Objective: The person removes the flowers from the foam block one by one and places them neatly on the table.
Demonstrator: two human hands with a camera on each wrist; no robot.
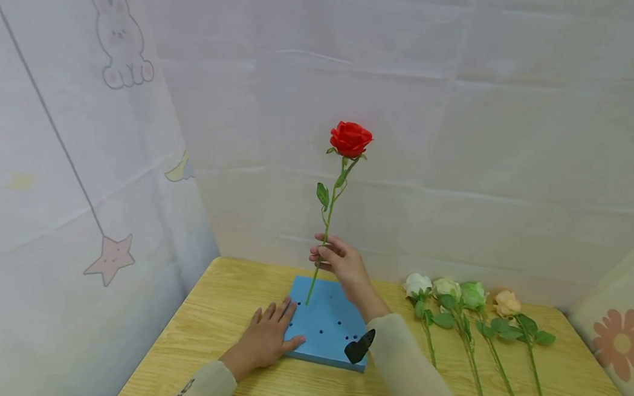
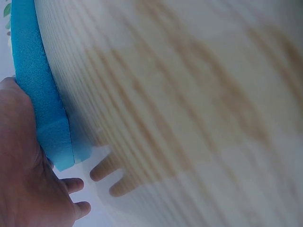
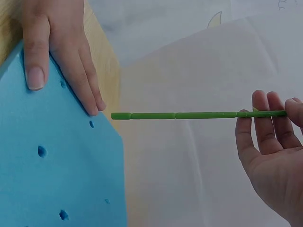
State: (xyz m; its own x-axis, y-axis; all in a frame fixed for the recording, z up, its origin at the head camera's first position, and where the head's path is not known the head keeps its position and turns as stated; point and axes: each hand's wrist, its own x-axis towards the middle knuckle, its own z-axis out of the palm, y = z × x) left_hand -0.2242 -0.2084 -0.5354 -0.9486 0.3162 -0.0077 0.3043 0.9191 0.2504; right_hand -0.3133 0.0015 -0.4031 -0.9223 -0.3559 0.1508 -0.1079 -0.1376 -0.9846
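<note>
In the head view my right hand (image 1: pixel 341 261) pinches the green stem of a red rose (image 1: pixel 351 139) between thumb and fingers. The rose stands nearly upright, its bloom high and leaning slightly right. Its bare stem end shows over a blue foam board (image 1: pixel 328 308) with several small holes; in the right wrist view the stem (image 3: pixel 199 115) ends apart from the board (image 3: pixel 85 165). My left hand (image 1: pixel 269 334) lies with fingers spread along the board's left edge, the thumb on its top. The left wrist view shows this hand (image 2: pixel 28 161) against the board's blue side (image 2: pixel 35 71).
To the right on the wooden table (image 1: pixel 200 324) lie a white rose (image 1: pixel 417 285), a cream rose (image 1: pixel 446 288), a green rose (image 1: pixel 473 295) and a peach rose (image 1: pixel 507 303), stems toward me. A pale printed cloth (image 1: pixel 280 87) hangs behind and beside the table.
</note>
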